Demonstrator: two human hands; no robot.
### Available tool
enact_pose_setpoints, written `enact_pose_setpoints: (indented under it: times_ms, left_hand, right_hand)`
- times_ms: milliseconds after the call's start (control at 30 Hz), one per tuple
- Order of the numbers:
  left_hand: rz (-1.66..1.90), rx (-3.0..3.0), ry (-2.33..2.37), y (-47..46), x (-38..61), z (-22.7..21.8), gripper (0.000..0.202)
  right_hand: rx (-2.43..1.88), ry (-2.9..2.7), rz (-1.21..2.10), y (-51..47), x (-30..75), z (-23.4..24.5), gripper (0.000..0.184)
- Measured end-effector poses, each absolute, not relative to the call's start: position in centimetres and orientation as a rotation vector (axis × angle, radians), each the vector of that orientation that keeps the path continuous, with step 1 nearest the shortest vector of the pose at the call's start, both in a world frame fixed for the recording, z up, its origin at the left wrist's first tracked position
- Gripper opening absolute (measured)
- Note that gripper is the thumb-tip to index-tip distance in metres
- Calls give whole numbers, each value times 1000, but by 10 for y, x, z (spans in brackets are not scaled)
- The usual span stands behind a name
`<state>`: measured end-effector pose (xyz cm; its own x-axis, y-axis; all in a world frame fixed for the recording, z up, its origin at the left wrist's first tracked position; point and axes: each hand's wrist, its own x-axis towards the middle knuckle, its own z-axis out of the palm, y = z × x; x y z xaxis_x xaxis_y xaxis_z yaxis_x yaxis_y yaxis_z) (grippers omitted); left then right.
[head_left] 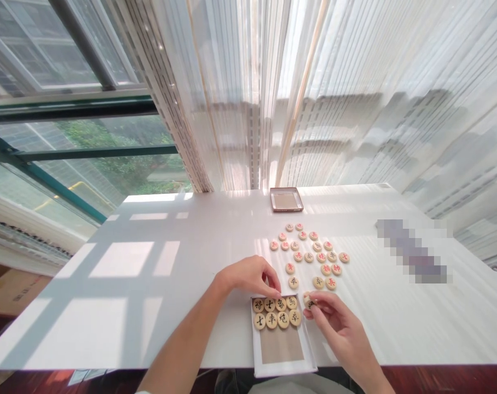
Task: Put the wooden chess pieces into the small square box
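The right grip (334, 323), at lower centre-right of the frame, was almost closed, with thumb and forefinger pinching a round wooden xiangqi piece (310, 303) just beside the right rim of a white card tray (282, 373). A second disc seemed to sit against it, though the fingers partly hid it. The left grip (248, 277) was curled over the tray's upper edge, its fingertips (277, 288) down by the top row; whether they had hold of anything could not be told.

Eight black-marked pieces (271, 320) lay in the tray in two rows of four, and its brown-lined floor showed below them. The tray's lower end appeared to reach past the near edge of the pale worktop (215, 339), so a careless nudge could have tipped it off. The smooth, thin disc might also have slipped from so narrow a pinch and rolled away, or its edge might have caught the top row and knocked it askew.

Red-marked pieces (314, 257) lay loosely spread at the frame's centre, and a small brown-lined box lid (286, 199) sat near the far edge.
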<state>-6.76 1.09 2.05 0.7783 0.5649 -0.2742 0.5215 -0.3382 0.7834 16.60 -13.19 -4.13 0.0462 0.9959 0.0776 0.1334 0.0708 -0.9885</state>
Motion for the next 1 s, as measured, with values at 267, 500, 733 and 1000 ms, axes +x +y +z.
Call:
enact_pose_setpoints:
  times_ms: [267, 500, 733, 1000]
  left_hand:
    - [168, 1998, 794, 9, -63, 20, 24]
    - [412, 1924, 638, -7, -42, 14, 35]
    - [438, 1963, 614, -16, -33, 13, 28]
    - [394, 1909, 631, -16, -32, 11, 30]
  right_hand:
    - [-1189, -1359, 1021, -129, 167, -42, 21]
    - [-1243, -1386, 1017, -129, 165, -40, 32]
    - [-1254, -1436, 975, -133, 164, -43, 30]
    - [-1282, -1437, 942, -133, 162, -41, 26]
